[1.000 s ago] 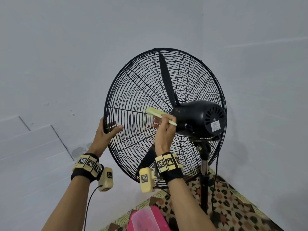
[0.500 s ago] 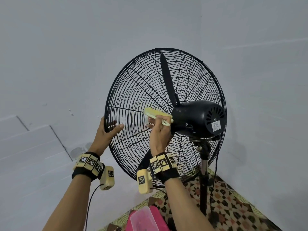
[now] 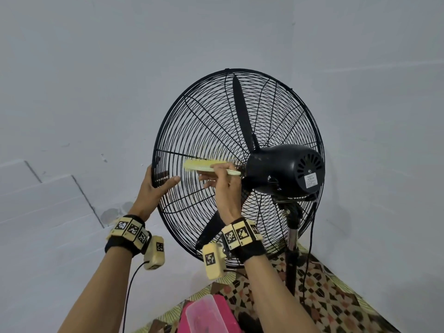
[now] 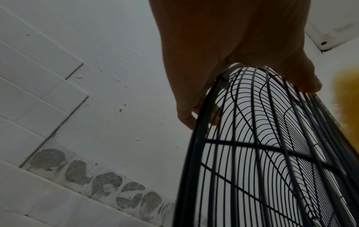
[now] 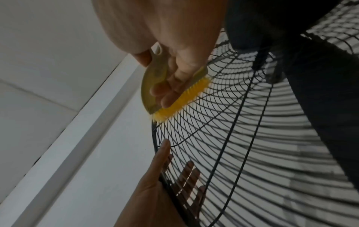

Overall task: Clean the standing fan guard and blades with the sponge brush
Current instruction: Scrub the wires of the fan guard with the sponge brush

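Note:
A black standing fan faces away from me, its wire guard (image 3: 204, 121) round and its black motor housing (image 3: 286, 169) at centre right. One black blade (image 3: 241, 111) points up behind the wires, another (image 3: 211, 230) points down-left. My right hand (image 3: 223, 186) grips the handle of a yellow brush (image 3: 204, 164), whose yellow bristles (image 5: 182, 99) lie against the rear guard wires left of the motor. My left hand (image 3: 153, 186) holds the guard's left rim (image 4: 196, 138), thumb on the rear side, fingers (image 5: 186, 173) behind the wires.
The fan's pole (image 3: 292, 255) and cable (image 3: 310, 248) drop to a patterned mat (image 3: 324, 292). A pink tub with a clear lid (image 3: 206, 313) sits on the floor below my arms. Grey walls meet close behind the fan; white tiles (image 3: 36, 200) cover the lower left.
My right hand has slid the brush leftward along the guard wires, away from the motor and toward the rim. The left hand stays on the rim.

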Tool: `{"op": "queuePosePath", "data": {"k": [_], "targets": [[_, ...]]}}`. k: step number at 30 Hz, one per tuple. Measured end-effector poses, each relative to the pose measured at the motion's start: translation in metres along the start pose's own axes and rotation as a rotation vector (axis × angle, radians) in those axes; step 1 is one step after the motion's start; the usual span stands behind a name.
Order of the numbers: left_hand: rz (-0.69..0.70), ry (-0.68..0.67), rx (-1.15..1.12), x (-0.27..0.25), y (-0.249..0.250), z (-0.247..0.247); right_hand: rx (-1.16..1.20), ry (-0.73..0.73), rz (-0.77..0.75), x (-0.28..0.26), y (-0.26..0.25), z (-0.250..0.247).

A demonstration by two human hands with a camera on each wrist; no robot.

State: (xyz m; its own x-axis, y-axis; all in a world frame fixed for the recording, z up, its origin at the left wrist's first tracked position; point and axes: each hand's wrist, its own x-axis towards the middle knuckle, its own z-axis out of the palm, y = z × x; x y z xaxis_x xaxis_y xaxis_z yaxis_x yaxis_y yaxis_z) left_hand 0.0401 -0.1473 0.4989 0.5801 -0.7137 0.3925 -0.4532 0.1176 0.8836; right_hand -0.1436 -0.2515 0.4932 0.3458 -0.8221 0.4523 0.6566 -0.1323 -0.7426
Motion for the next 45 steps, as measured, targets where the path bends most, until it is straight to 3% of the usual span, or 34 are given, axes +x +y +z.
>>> {"op": "queuePosePath", "data": {"k": [2, 4, 6, 8, 10, 13, 17, 20, 25, 29, 31, 34, 36, 38, 41, 43, 45], "targets": [[0.002, -0.003, 0.0, 0.0, -0.001, -0.001, 0.002, 0.099, -0.006, 0.002, -0.001, -0.006], [0.009, -0.006, -0.003, 0.001, -0.002, 0.001, -0.04, 0.293, 0.0, 0.005, 0.001, -0.012], [0.012, -0.014, -0.008, 0.003, -0.003, 0.003, -0.073, 0.362, 0.001, 0.004, 0.001, -0.008], [0.027, -0.02, -0.012, 0.004, -0.003, 0.003, -0.091, 0.276, 0.007, -0.001, 0.001, 0.007], [0.035, -0.016, -0.02, 0.004, -0.006, 0.001, -0.118, 0.101, 0.001, -0.007, 0.0, 0.023], [0.024, -0.02, -0.022, -0.002, -0.014, -0.003, -0.257, -0.065, -0.097, -0.012, -0.006, 0.039], [-0.09, -0.14, -0.064, -0.034, -0.047, 0.007, -0.724, -0.272, -0.355, -0.002, -0.024, 0.056], [-0.142, -0.148, -0.116, -0.058, -0.076, 0.017, -1.105, -0.46, -0.377, 0.008, -0.042, 0.076], [-0.15, -0.163, -0.133, -0.057, -0.086, 0.012, -1.786, -0.463, -0.483, 0.02, -0.075, 0.084], [-0.15, -0.177, -0.133, -0.057, -0.09, 0.015, -2.06, -0.501, -0.51, 0.03, -0.096, 0.09], [-0.15, -0.171, -0.148, -0.058, -0.09, 0.017, -2.023, -0.544, -0.595, 0.043, -0.098, 0.09], [-0.15, -0.171, -0.156, -0.061, -0.088, 0.017, -1.659, -0.684, -0.566, 0.058, -0.09, 0.081], [-0.15, -0.163, -0.168, -0.063, -0.086, 0.018, -1.478, -0.653, -0.591, 0.06, -0.081, 0.076], [-0.147, -0.152, -0.188, -0.063, -0.084, 0.02, -1.349, -0.574, -0.75, 0.059, -0.073, 0.077], [-0.155, -0.131, -0.219, -0.064, -0.084, 0.025, -1.324, -0.606, -0.933, 0.055, -0.06, 0.087], [-0.16, -0.12, -0.253, -0.063, -0.084, 0.027, -1.432, -0.741, -0.924, 0.042, -0.046, 0.09], [-0.157, -0.104, -0.249, -0.063, -0.086, 0.028, -1.501, -1.025, -0.9, 0.018, -0.022, 0.081]]}}
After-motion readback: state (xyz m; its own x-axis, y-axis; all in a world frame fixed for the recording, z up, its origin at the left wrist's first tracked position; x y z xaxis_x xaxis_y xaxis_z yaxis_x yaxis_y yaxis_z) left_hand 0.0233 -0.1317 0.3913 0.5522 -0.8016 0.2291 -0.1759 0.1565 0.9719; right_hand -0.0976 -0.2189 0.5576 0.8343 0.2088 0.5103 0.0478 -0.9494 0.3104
